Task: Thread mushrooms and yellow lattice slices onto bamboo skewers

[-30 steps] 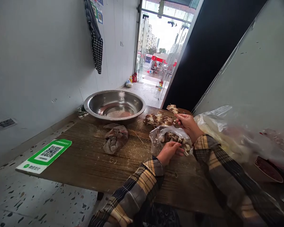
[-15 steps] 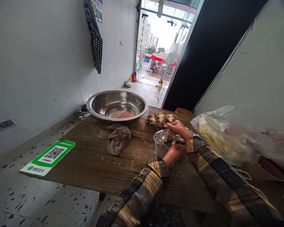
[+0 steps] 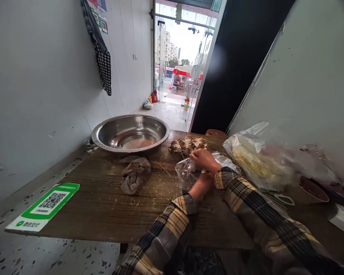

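My right hand (image 3: 205, 159) is closed in a pinch just in front of a pile of brown-and-white mushrooms (image 3: 187, 144), from which thin sticks poke towards me. What its fingertips hold is hidden. My left hand (image 3: 201, 186) is closed lower down, nearer to me, its fingers turned away; a small white bit shows above it, but its grip is out of sight. Beside both hands lies a crumpled clear plastic bag (image 3: 185, 173). A few thin sticks lie loose on the wooden table (image 3: 103, 206) to the left of the bag.
A wide steel basin (image 3: 103, 147) stands at the table's far left. A crumpled greyish bag (image 3: 136, 175) lies before it, and a green payment card (image 3: 46, 204) at the left edge. On the right are a bulging clear bag (image 3: 255, 160), a bowl (image 3: 313, 191) and scissors-like handles (image 3: 285, 199).
My right hand has shifted left, closer to the mushrooms and their sticks. My left hand stays closed beside the plastic bag. The whole view has swung slightly to the right.
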{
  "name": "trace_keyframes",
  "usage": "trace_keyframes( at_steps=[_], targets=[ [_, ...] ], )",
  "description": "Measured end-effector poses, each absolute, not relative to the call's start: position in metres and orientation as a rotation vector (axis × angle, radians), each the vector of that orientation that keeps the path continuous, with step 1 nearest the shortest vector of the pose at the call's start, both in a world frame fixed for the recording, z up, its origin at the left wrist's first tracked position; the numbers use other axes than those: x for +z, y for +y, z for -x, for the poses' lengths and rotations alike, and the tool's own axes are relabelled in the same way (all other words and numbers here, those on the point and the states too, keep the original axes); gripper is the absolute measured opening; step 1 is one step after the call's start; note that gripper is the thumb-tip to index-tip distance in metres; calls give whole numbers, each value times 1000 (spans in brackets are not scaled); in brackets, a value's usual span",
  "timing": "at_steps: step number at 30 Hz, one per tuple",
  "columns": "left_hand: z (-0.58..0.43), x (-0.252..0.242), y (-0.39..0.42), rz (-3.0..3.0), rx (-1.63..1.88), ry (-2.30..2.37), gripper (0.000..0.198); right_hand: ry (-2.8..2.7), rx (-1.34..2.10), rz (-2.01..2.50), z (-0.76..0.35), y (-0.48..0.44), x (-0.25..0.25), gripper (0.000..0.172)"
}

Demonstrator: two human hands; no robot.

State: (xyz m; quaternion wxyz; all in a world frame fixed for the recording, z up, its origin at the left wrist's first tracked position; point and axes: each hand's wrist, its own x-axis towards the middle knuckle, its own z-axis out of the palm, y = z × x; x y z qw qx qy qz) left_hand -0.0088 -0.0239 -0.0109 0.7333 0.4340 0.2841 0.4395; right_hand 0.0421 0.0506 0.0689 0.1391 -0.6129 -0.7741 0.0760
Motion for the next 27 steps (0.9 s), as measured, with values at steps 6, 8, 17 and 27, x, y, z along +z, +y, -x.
trace_keyframes(
  at_steps=[6,8,17,27],
  targets=[
    [11,-9,-22,-949,861,690,30,-2149,30,1568,-91,19,110,33],
    [13,-5,-21,-963,880,678,31,-1986,-4,1397,-112,-2,121,32],
    [26,14,-11,-915,1188,802,27,-1908,451,1430,-167,-79,58,28],
    [24,10,-5,-1233,1142,963,26,-1795,277,1647,-234,-90,16,34]
  ],
)
